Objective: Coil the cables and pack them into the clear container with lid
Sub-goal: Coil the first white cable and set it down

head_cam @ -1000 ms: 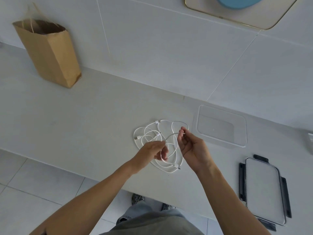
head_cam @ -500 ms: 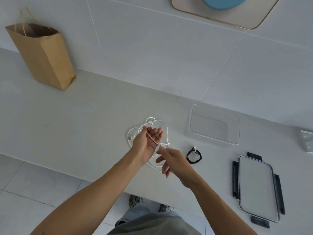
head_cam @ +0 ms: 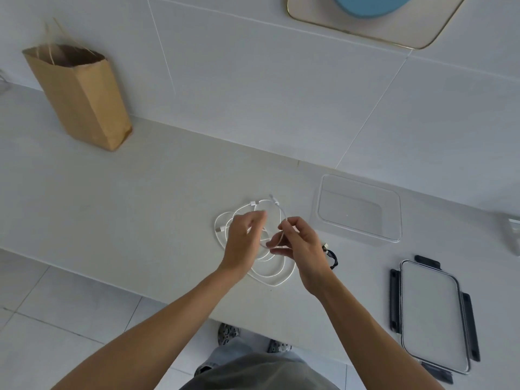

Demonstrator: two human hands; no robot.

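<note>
A white cable (head_cam: 274, 273) lies in loose loops on the pale counter, with white plugs at its left and far side. My left hand (head_cam: 243, 243) is raised over the loops and holds a strand of it. My right hand (head_cam: 302, 246) pinches the same strand between thumb and fingers, forming a small loop between the two hands. A small coiled black cable (head_cam: 332, 257) peeks out just right of my right wrist. The clear container (head_cam: 360, 208) stands open and holds nothing, to the right of the cable. Its lid (head_cam: 433, 313), with dark clips, lies flat at the front right.
A brown paper bag (head_cam: 80, 94) stands at the far left against the tiled wall. A tray with a blue object (head_cam: 368, 21) hangs at the top. A clear item (head_cam: 513, 235) shows at the right edge. The counter's front edge runs just below my wrists.
My right hand moved up and right from below the left hand and now pinches the strand beside it. The left hand turned and shifted a little to the left.
</note>
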